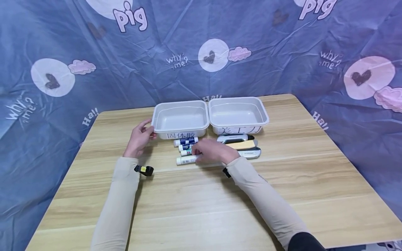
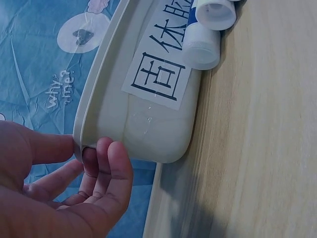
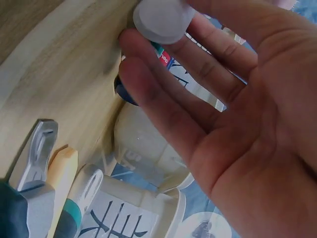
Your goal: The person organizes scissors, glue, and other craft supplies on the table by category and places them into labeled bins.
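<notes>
My left hand [image 1: 139,137] holds the left end of a white plastic box [image 1: 161,135] labelled 固体胶, thumb and fingers pinching its rim in the left wrist view. The right hand [image 1: 215,150] reaches over the right ends of several glue sticks lying in a column before that box. Its thumb and fingers close around the end of the nearest, white glue stick [image 1: 186,160]; the round white end [image 3: 161,25] shows between them in the right wrist view. Farther back lie dark blue and white glue sticks [image 1: 180,142], partly covered by the hand.
A second white box [image 1: 238,130], labelled 美工刀, stands directly right of the first. Before it lie utility knives: a grey-and-black one [image 1: 232,138], a yellow one [image 1: 245,144] and a silver one [image 1: 249,153], partly behind the right hand. A blue printed cloth [image 1: 176,80] hangs behind the table.
</notes>
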The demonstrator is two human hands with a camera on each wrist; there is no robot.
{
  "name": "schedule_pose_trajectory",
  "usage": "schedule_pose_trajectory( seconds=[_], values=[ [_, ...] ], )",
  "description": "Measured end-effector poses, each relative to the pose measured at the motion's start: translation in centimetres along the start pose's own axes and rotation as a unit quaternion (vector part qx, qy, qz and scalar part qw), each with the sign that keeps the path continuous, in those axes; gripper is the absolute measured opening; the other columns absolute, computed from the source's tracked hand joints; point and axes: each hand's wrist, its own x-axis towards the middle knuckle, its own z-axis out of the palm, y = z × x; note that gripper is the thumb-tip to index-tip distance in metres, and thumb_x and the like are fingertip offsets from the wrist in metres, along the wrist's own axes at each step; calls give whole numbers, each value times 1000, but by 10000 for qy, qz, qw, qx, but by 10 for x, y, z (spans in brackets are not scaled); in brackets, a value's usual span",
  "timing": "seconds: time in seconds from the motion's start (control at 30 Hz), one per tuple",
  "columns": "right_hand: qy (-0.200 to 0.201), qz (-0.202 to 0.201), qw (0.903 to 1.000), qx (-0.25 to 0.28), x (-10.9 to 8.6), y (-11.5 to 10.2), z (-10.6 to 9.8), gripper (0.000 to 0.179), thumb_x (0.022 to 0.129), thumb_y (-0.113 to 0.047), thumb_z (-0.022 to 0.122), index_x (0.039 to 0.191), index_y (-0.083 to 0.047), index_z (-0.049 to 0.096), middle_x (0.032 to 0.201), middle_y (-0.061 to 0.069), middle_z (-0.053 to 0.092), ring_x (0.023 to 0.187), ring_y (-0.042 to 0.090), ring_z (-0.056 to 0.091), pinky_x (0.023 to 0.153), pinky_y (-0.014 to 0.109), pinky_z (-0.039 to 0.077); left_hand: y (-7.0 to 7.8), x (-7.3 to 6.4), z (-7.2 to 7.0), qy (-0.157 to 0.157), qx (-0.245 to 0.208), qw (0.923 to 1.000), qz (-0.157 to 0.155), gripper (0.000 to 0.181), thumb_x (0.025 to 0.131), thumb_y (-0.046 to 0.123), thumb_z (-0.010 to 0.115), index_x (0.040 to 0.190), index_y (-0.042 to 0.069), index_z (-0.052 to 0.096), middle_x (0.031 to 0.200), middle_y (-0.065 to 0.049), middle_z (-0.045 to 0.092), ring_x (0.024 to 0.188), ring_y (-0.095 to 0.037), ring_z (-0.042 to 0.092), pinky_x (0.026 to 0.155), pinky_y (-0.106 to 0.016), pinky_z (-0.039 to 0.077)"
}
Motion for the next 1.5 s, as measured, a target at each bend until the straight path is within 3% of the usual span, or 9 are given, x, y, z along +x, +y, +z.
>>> schedule_pose_trajectory(
  seconds=[0.43,0.63,0.83,1.23,1.5],
  values=[
    [518,34,9980,357,-7,6,-13,17,92,-16,77,108,-15,75,110,-1,75,103,16,70,94,33,56,1,-1,2,145,49,9999,19,49,107,10,50,156,6,41,102,-6,54,84,-10,61,74,-16,56],
    [915,-67,9938,624,-10,8,-21,19,92,-15,77,111,-10,74,107,2,74,94,15,70,89,33,57,1,-1,1,102,18,9999,-37,51,107,11,50,157,8,39,104,-7,53,84,-10,61,74,-17,56],
    [1162,125,9893,873,-12,13,-28,22,94,-19,75,115,-10,73,111,3,75,100,17,71,93,35,57,0,0,1,81,17,10000,-31,52,107,11,51,158,9,38,103,-6,53,82,-9,59,73,-18,56],
    [2071,637,9706,1050,-17,22,-39,21,95,-20,75,114,-11,73,109,5,75,93,19,72,89,39,57,2,-1,1,66,48,10000,-20,52,107,12,51,157,9,40,102,-6,54,83,-10,58,74,-20,56],
    [2541,959,9550,1194,-19,25,-42,20,94,-19,76,113,-12,73,109,6,75,88,20,75,76,37,60,1,0,1,107,64,9999,-2,51,107,10,51,156,8,41,99,-4,54,83,-10,57,74,-20,56]
  ],
)
